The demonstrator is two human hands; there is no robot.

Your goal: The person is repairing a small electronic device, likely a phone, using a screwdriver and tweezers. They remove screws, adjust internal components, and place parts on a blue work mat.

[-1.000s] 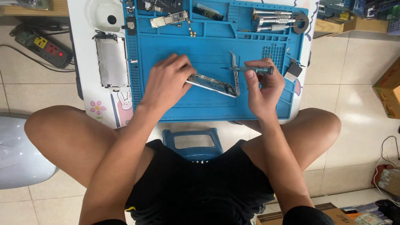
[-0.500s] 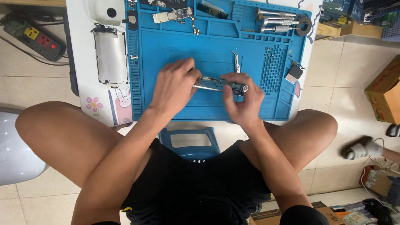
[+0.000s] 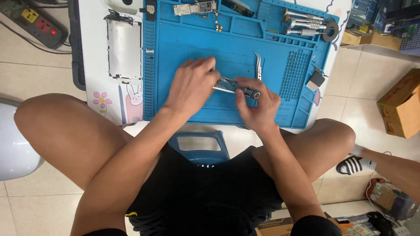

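On a blue repair mat (image 3: 175, 43) lies a phone frame (image 3: 222, 85), mostly hidden under my hands. My left hand (image 3: 192, 83) presses down on its left part and holds it still. My right hand (image 3: 256, 105) grips a small dark-handled screwdriver (image 3: 245, 89), its tip pointing left onto the frame. Curved metal tweezers (image 3: 259, 65) lie on the mat just beyond my right hand.
A detached phone screen (image 3: 124, 48) lies on the white table left of the mat. A circuit board (image 3: 196, 8) and several screwdriver bits (image 3: 302, 22) sit along the mat's far edge. A power strip (image 3: 33, 19), cardboard boxes (image 3: 400, 105) and another person's sandalled foot (image 3: 356, 164) are on the floor.
My right hand moved left with the screwdriver and brought its tip onto the phone frame. My left hand stayed on the frame. The view shifted slightly.
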